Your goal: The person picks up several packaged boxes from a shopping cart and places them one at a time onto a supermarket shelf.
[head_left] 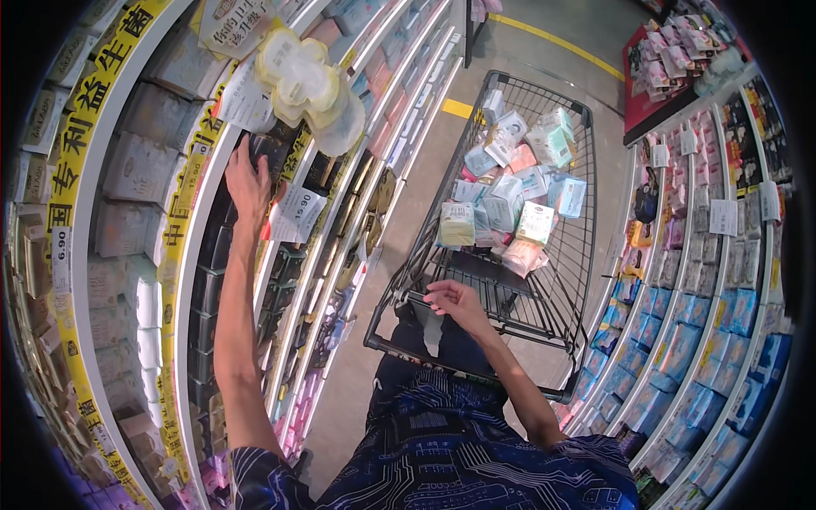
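Observation:
My left hand [248, 189] reaches into the shelf on the left. Its fingers close on the edge of a shiny black package [277, 146], and the fingertips are partly hidden behind it. More black packages [206, 289] are stacked along that shelf, below my wrist. Above the cart's near end, my right hand [457, 304] hangs in the air with loosely curled, parted fingers and nothing in them. The black wire shopping cart [568, 280] stands in front of me. In it lies a heap of small soft packs [503, 202], white, blue, green and pink.
White and yellow price tags [297, 214] stick out from the left shelf edges. Near my left hand hangs a pale flower-shaped display piece [308, 81]. Shelves of blue packs [680, 348] line the right side. A red display stand [650, 93] with pink packs is at the far right.

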Tool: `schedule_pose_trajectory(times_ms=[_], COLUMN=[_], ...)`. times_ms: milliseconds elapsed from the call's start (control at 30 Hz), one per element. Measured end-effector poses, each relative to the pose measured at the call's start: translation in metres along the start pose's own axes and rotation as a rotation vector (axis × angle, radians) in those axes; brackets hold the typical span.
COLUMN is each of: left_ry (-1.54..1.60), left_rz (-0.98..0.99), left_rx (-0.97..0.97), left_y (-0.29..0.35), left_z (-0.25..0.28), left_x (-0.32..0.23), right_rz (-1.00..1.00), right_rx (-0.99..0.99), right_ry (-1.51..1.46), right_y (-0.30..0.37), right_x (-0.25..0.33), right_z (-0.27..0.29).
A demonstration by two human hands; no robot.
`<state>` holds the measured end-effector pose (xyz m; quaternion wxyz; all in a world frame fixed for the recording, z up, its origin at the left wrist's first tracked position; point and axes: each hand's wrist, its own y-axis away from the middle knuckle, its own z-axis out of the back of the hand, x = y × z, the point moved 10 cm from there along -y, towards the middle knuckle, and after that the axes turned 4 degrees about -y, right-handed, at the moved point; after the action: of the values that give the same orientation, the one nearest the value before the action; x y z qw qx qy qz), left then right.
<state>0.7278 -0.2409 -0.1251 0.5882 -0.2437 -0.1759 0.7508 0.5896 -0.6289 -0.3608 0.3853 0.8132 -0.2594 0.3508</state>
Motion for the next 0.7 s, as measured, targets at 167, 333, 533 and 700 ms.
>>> schedule_pose_trajectory(times_ms=[167, 333, 533, 700], left_ry=[-0.030, -0.055, -0.076, -0.074], left_rz=[0.051, 0.038, 0.128, -0.027], left_rx=[0.081, 0.133, 0.258, 0.137], left_y=[-0.007, -0.011, -0.013, -0.011], left_z=[-0.009, -0.016, -0.031, -0.024], left_x=[0.006, 0.007, 0.023, 0.006], right_rz=[0.006, -0.011, 0.004, -0.009], right_rx=[0.001, -0.026, -0.036, -0.061], right_ry=[0.025, 0.032, -0.009, -0.003], right_y=[-0.001, -0.005, -0.005, -0.002], right_x=[-0.003, -0.003, 0.009, 0.010], right_z=[0.005, 0.015, 0.025, 0.032])
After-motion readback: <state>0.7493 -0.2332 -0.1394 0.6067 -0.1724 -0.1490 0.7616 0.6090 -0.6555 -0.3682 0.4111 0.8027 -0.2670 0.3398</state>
